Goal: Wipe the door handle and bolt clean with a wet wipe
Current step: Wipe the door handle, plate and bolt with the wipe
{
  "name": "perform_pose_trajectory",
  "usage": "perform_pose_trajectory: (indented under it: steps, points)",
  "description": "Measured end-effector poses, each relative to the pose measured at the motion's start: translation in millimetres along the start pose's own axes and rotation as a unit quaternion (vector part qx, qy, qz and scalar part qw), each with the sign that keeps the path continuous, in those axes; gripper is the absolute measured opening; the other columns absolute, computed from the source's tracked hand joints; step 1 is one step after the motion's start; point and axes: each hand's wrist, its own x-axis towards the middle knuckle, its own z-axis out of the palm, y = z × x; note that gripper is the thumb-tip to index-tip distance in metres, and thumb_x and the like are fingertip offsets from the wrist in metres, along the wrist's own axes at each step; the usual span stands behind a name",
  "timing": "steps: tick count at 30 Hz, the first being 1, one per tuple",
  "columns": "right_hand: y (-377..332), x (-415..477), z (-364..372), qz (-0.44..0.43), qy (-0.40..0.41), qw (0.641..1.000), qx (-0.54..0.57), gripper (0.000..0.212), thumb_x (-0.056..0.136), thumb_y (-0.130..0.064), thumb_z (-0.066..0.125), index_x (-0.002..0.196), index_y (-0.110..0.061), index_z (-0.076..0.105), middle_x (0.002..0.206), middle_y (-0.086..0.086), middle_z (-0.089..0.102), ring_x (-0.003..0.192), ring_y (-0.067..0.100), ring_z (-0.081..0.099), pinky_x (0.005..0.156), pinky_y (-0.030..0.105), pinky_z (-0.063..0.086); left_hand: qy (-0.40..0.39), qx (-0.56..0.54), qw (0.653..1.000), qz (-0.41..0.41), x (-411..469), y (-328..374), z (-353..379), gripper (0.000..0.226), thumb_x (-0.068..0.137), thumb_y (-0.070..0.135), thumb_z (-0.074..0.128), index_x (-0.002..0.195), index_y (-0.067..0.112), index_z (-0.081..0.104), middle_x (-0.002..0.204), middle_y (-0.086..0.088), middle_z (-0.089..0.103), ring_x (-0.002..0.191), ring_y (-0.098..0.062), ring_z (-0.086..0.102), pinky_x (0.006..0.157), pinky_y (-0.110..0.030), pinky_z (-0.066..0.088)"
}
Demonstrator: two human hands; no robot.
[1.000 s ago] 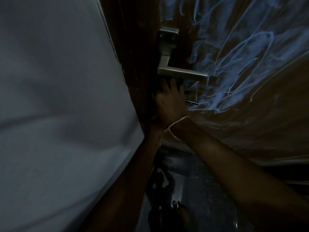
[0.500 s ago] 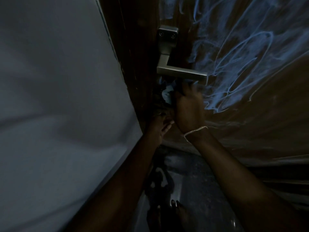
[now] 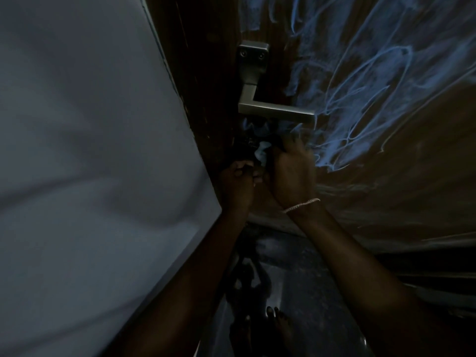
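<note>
Low light, detail is limited. My right hand [image 3: 291,173] is up against the dark brown wooden door [image 3: 386,202], just below the brushed silver metal lever door handle [image 3: 275,110]. Its fingers are curled, with the tips motion-blurred. They grip a crumpled white wet wipe [image 3: 260,152]. The wipe pokes out on the thumb side, between my two hands. It sits under the lever without touching it, against a dark patch of door just above my left hand [image 3: 238,185]. I can't make out the bolt in that patch: too dark.

The left hand is just left of the right and slightly lower, at the door edge. Its fingers are folded into a fist. I can't tell whether they are clamped on something or on nothing. The fingertips end right beside the base of my right thumb; I can't tell if they touch.

- Thin pale thread bracelet [image 3: 301,204] on the right wrist.
- Rectangular metal backplate with two screws [image 3: 252,56], above both hands, carries the lever.
- Pale blue chalk scribbles [image 3: 373,86] on the door, above and to the right of the right hand.
- Plain white wall [image 3: 90,150] left of the left hand.
- Dark glossy floor [image 3: 296,279] below, between my forearms, with the toes of a bare foot [image 3: 274,315] on it.
</note>
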Motion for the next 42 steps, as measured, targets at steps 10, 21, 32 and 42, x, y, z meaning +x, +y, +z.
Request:
perform_pose_trajectory:
  steps: [10, 21, 32, 42]
  points:
    - [51.2, -28.1, 5.9, 0.077, 0.082, 0.993, 0.042, 0.018, 0.085, -0.009, 0.066, 0.102, -0.009, 0.071, 0.105, 0.013, 0.065, 0.097, 0.034, 0.062, 0.079, 0.046, 0.050, 0.018, 0.040, 0.999, -0.013, 12.5, 10.0, 18.6, 0.039, 0.095, 0.043, 0.066, 0.078, 0.008, 0.061, 0.068, -0.001, 0.063, 0.050, -0.008, 0.060, 0.043, -0.013, 0.045]
    - [60.1, -31.0, 10.1, 0.062, 0.097, 0.993, 0.020, 0.019, 0.082, -0.009, 0.065, 0.100, -0.011, 0.066, 0.105, 0.011, 0.061, 0.094, 0.032, 0.058, 0.076, 0.046, 0.048, 0.027, 0.012, 0.999, -0.028, 11.4, 13.9, 21.0, 0.034, 0.095, 0.035, 0.069, 0.078, 0.007, 0.061, 0.073, -0.002, 0.062, 0.057, -0.012, 0.059, 0.042, -0.013, 0.046]
    - [20.6, -27.7, 38.1, -0.014, 0.138, 0.976, 0.165, 0.009, 0.086, -0.004, 0.070, 0.094, -0.005, 0.073, 0.096, 0.011, 0.069, 0.078, 0.028, 0.067, 0.062, 0.034, 0.050, -0.004, 0.031, 0.999, -0.008, 11.6, -3.5, 16.1, 0.031, 0.106, 0.017, 0.043, 0.127, 0.004, 0.062, 0.133, -0.027, 0.061, 0.125, -0.040, 0.058, 0.111, -0.052, 0.045]
    - [24.3, -30.8, 35.5, 0.024, 0.172, 0.957, 0.231, 0.013, 0.089, 0.001, 0.070, 0.101, -0.002, 0.075, 0.102, 0.013, 0.068, 0.087, 0.018, 0.066, 0.073, 0.026, 0.055, -0.010, 0.122, 0.986, 0.114, 11.7, -22.5, 3.2, 0.014, 0.100, 0.003, 0.054, 0.107, 0.005, 0.066, 0.109, -0.007, 0.068, 0.100, -0.017, 0.064, 0.088, -0.022, 0.052]
